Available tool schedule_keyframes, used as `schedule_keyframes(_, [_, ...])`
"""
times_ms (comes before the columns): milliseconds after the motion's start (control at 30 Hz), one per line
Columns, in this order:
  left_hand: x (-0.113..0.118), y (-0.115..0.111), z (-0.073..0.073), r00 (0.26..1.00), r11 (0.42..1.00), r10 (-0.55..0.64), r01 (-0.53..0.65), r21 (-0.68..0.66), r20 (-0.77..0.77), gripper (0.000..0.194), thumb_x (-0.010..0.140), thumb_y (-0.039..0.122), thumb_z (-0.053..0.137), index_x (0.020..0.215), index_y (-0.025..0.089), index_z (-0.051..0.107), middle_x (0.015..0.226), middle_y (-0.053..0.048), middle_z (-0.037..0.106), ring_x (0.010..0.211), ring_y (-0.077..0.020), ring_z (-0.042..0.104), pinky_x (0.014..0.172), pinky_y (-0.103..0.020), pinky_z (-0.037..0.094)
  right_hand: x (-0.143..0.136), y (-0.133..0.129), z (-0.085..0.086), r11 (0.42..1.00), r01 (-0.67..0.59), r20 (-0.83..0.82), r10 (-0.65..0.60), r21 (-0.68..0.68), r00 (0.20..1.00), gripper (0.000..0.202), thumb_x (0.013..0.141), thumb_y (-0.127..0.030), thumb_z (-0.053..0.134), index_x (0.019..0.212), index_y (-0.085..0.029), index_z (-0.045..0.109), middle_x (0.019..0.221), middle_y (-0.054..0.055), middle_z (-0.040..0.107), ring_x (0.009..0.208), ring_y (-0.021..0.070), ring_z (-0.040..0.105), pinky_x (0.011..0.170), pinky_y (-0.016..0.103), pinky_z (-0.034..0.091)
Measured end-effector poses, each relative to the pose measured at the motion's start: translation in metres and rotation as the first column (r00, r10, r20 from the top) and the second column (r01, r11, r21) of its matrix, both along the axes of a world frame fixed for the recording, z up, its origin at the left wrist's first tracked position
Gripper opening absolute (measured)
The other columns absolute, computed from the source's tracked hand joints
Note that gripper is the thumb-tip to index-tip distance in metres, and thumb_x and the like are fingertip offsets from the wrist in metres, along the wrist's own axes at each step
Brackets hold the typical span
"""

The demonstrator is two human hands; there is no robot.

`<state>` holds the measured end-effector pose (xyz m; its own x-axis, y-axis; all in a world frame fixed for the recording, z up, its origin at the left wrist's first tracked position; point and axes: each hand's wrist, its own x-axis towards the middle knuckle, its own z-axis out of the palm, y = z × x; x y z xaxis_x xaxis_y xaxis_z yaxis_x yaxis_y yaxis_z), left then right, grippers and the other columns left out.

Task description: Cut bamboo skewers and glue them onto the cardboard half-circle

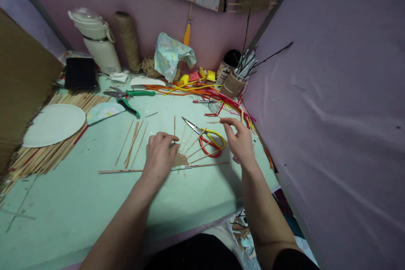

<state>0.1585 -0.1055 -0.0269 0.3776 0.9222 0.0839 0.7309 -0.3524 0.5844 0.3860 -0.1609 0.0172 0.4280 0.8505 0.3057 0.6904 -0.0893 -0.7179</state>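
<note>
A half-round cardboard piece [181, 160] lies on the table with several thin wooden sticks [200, 148] spread out from it like a fan. My left hand [160, 152] rests at its left side, thumb and forefinger pinched around the lower part of a thin wooden stick [174, 124]. A long stick [122, 171] runs along the flat edge. My right hand [238, 138] is raised to the right, its fingertips closed on a short thin wooden stick [213, 122] pointing left. Scissors [210, 143] with red and yellow handles lie partly under the fanned sticks.
Loose sticks [134, 144] lie left of my left hand. Green-handled pruners [128, 98] and a white oval disc [55, 125] on a stick bundle [41, 160] are farther left. Behind stand a white bottle [101, 48], a twine roll [128, 42] and a pen holder [233, 85].
</note>
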Motion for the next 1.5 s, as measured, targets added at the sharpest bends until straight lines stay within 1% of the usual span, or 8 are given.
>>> schedule_keyframes(300, [0.0, 0.002, 0.003, 0.998, 0.997, 0.021, -0.026, 0.076, 0.064, 0.022, 0.089, 0.03, 0.05, 0.097, 0.022, 0.069, 0.103, -0.009, 0.06, 0.106, -0.0289, 0.051, 0.094, -0.044, 0.04, 0.04, -0.075, -0.008, 0.977, 0.193, 0.088, -0.185, -0.088, 0.979, 0.028, 0.088, -0.036, 0.048, 0.099, -0.021, 0.07, 0.104, 0.008, 0.073, 0.1, 0.0237, 0.065, 0.093, 0.039, 0.046])
schedule_keyframes(600, [-0.003, 0.01, 0.001, 0.991, 0.989, 0.047, -0.064, 0.137, 0.124, 0.025, 0.088, 0.033, 0.05, 0.092, 0.02, 0.07, 0.098, -0.009, 0.063, 0.104, -0.0267, 0.054, 0.098, -0.042, 0.038, 0.072, -0.113, -0.022, 0.897, 0.246, 0.289, -0.142, -0.366, 0.947, 0.043, 0.084, -0.045, 0.052, 0.112, -0.015, 0.066, 0.108, 0.015, 0.069, 0.103, 0.0298, 0.062, 0.092, 0.045, 0.045])
schedule_keyframes(767, [-0.005, 0.016, -0.002, 0.983, 0.987, 0.089, -0.109, 0.12, 0.162, 0.024, 0.085, 0.034, 0.051, 0.089, 0.02, 0.07, 0.095, -0.007, 0.066, 0.098, -0.0245, 0.057, 0.095, -0.041, 0.041, 0.079, -0.119, -0.036, 0.868, 0.193, 0.356, -0.02, -0.457, 0.934, 0.054, 0.082, -0.051, 0.058, 0.12, -0.012, 0.061, 0.12, 0.019, 0.063, 0.112, 0.034, 0.057, 0.095, 0.046, 0.044])
schedule_keyframes(967, [-0.002, 0.014, 0.002, 0.976, 0.992, 0.081, -0.098, 0.075, 0.201, 0.023, 0.083, 0.033, 0.052, 0.086, 0.019, 0.07, 0.094, -0.007, 0.067, 0.09, -0.0219, 0.059, 0.088, -0.036, 0.045, 0.08, -0.116, -0.048, 0.833, 0.208, 0.383, 0.005, -0.513, 0.924, 0.046, 0.082, -0.047, 0.061, 0.113, -0.014, 0.064, 0.113, 0.018, 0.066, 0.107, 0.0341, 0.059, 0.093, 0.044, 0.044])
schedule_keyframes(1167, [0.008, -0.001, 0.026, 0.981, 0.996, -0.062, 0.073, -0.051, 0.186, 0.02, 0.082, 0.032, 0.055, 0.088, 0.022, 0.07, 0.09, -0.002, 0.07, 0.081, -0.0178, 0.061, 0.079, -0.029, 0.048, 0.075, -0.113, -0.055, 0.839, 0.202, 0.353, -0.012, -0.505, 0.935, 0.045, 0.081, -0.049, 0.06, 0.111, -0.015, 0.063, 0.106, 0.017, 0.062, 0.104, 0.032, 0.058, 0.09, 0.043, 0.045])
schedule_keyframes(1267, [0.013, 0.0, 0.034, 0.987, 0.992, -0.095, 0.106, -0.075, 0.13, 0.017, 0.081, 0.03, 0.056, 0.084, 0.022, 0.07, 0.088, -0.002, 0.071, 0.082, -0.0187, 0.062, 0.077, -0.03, 0.047, 0.073, -0.111, -0.056, 0.835, 0.207, 0.341, -0.025, -0.51, 0.94, 0.044, 0.082, -0.049, 0.059, 0.109, -0.015, 0.061, 0.104, 0.016, 0.06, 0.103, 0.031, 0.057, 0.09, 0.042, 0.045])
schedule_keyframes(1400, [0.023, 0.008, 0.029, 0.985, 0.982, -0.153, 0.161, -0.101, 0.078, 0.017, 0.08, 0.028, 0.055, 0.082, 0.023, 0.071, 0.088, -0.003, 0.071, 0.083, -0.0197, 0.062, 0.077, -0.031, 0.047, 0.073, -0.11, -0.056, 0.844, 0.192, 0.35, -0.006, -0.5, 0.937, 0.028, 0.083, -0.04, 0.054, 0.097, -0.017, 0.061, 0.095, 0.013, 0.06, 0.092, 0.0288, 0.057, 0.082, 0.04, 0.046])
schedule_keyframes(1500, [0.032, 0.013, 0.022, 0.978, 0.971, -0.203, 0.207, -0.118, 0.041, 0.018, 0.08, 0.027, 0.054, 0.082, 0.023, 0.072, 0.09, -0.003, 0.069, 0.083, -0.0197, 0.062, 0.076, -0.031, 0.047, 0.077, -0.112, -0.055, 0.872, 0.185, 0.342, -0.021, -0.454, 0.94, 0.026, 0.082, -0.039, 0.053, 0.095, -0.017, 0.061, 0.092, 0.012, 0.06, 0.088, 0.0282, 0.057, 0.079, 0.041, 0.046])
